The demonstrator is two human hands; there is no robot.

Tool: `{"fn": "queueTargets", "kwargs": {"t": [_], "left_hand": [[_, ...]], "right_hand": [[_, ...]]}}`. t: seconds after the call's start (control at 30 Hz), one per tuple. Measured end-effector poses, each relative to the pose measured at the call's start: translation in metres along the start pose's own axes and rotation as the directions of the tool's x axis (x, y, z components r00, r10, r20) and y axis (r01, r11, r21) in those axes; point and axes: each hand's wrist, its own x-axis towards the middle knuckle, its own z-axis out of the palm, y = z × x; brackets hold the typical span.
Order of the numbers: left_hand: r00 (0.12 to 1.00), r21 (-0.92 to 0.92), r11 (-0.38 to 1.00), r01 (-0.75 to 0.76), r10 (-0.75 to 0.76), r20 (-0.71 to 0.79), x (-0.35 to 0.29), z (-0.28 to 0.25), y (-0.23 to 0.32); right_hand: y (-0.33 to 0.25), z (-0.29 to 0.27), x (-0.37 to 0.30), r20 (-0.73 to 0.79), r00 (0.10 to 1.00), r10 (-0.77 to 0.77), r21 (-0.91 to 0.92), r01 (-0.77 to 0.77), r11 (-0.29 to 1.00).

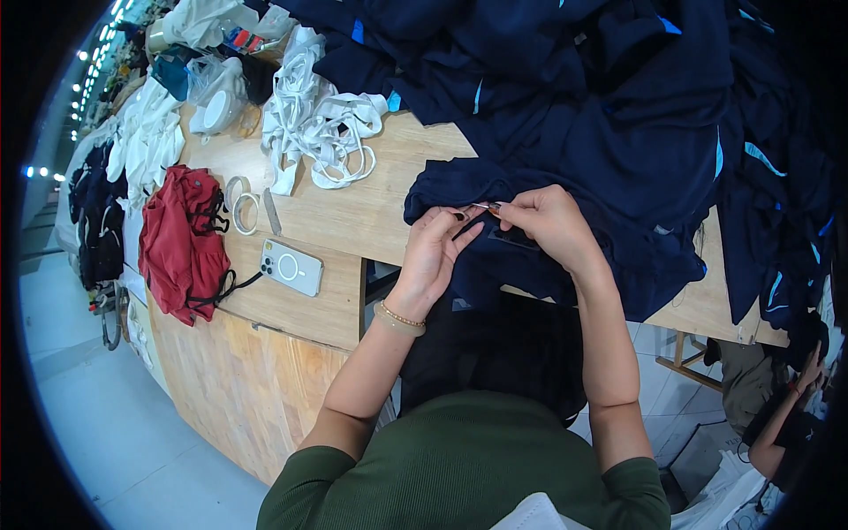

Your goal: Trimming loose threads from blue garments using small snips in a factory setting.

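A navy blue garment [618, 256] lies bunched on the wooden table in front of me. At its near left part, my left hand [433, 252] pinches a bit of the dark cloth between thumb and forefinger, the other fingers loosely bent. My right hand [555, 228] is closed on a small, thin tool [484, 206] with a shiny metal tip. That tip points left and meets the left fingertips. Most of the tool is hidden in the right fingers, so its exact kind does not show.
A large pile of navy garments [565, 106] covers the table's far and right side. Leftward lie white straps [309, 115], tape rolls [246, 214], a phone [292, 268] and a red cloth bag [181, 243]. Another person's arm [782, 415] shows at lower right.
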Motion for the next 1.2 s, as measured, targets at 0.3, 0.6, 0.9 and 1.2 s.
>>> {"fn": "queueTargets", "kwargs": {"t": [0.3,0.6,0.9,1.2], "left_hand": [[0.999,-0.009,1.0,0.006,-0.006,0.035,-0.001,-0.002,0.002],[1.0,-0.01,1.0,0.01,-0.009,0.011,0.0,-0.004,-0.001],[1.0,-0.009,1.0,0.008,-0.008,0.013,0.0,-0.004,0.0],[0.999,0.032,0.999,0.011,-0.012,0.035,-0.005,0.003,0.006]], "right_hand": [[-0.01,0.002,-0.002,0.033,0.999,0.032,-0.019,-0.031,0.999],[-0.009,0.012,0.004,0.015,1.0,-0.001,-0.032,0.001,0.999],[-0.009,0.012,0.005,0.011,1.0,-0.014,-0.007,0.015,1.0],[-0.004,-0.002,-0.001,-0.02,0.999,-0.028,0.07,0.029,0.997]]}}
